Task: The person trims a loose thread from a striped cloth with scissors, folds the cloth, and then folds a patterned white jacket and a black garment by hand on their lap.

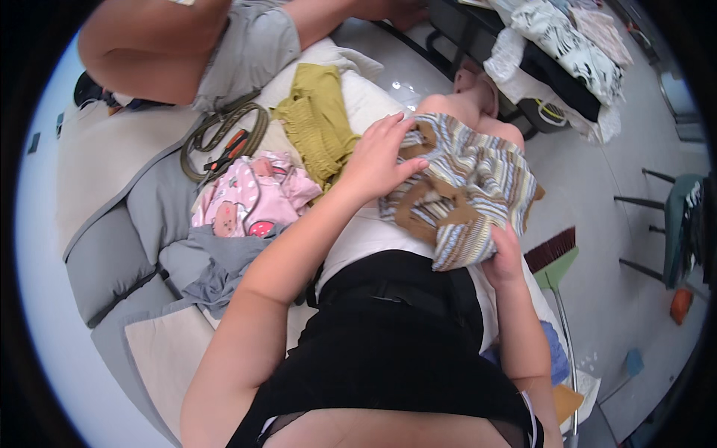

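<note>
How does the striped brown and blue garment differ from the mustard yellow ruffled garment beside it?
The striped brown and blue garment lies on the person's lap with both hands on it, left hand and right hand; the mustard yellow ruffled garment lies untouched on the sofa. The first is multicoloured, the second plain. Both are crumpled cloth.

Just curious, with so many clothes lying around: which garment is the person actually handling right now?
The brown-and-blue striped garment on the lap: left hand presses it, right hand grips its edge. The pink, mustard and grey pieces lie untouched.

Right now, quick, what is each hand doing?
Left hand: open, fingers spread flat on the striped blue, white and brown cloth garment.
Right hand: closed, gripping the same garment's lower edge.
</note>
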{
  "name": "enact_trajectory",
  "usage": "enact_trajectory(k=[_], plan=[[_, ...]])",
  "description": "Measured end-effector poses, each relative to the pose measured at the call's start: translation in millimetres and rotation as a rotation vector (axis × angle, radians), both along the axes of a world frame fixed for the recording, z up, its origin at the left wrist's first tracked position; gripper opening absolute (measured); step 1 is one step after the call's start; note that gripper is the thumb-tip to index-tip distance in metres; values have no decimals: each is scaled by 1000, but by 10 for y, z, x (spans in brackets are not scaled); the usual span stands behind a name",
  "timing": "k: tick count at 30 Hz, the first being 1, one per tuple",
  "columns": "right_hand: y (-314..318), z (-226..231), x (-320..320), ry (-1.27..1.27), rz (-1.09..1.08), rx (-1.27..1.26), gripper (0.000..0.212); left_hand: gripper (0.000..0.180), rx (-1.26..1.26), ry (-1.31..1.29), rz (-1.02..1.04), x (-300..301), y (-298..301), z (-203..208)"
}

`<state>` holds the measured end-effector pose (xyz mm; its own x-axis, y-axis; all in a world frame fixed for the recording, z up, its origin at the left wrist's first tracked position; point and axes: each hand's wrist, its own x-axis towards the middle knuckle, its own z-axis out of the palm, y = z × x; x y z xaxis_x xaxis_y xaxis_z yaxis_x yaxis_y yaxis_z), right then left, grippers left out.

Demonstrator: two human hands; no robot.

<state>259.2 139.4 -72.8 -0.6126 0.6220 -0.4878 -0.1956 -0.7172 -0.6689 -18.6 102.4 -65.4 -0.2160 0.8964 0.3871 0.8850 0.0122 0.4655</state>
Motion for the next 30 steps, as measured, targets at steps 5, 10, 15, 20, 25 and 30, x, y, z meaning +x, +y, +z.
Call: enact_trajectory(k=[5,10,15,20,25,30], plan=[[222,117,-69,24,-96,-5,41,29,-509,-415,94,-126,94,-261],[1325,322,218,58,-164,77,40,14,117,-725,91,-513,673,536],[1425,1450,119,168,-273,446,43,16,594,-987,-364,-448,734,1634],[1333,698,480,-307,-234,595,43,14,235,-1184,70,-441,87,1096],[777,-6,841,-1081,281,757,32,13,-343,-1094,379,-220,-665,-82],[641,95,713,-976,295,1031,38,23,-267,-162,218,-150,-791,-91]])
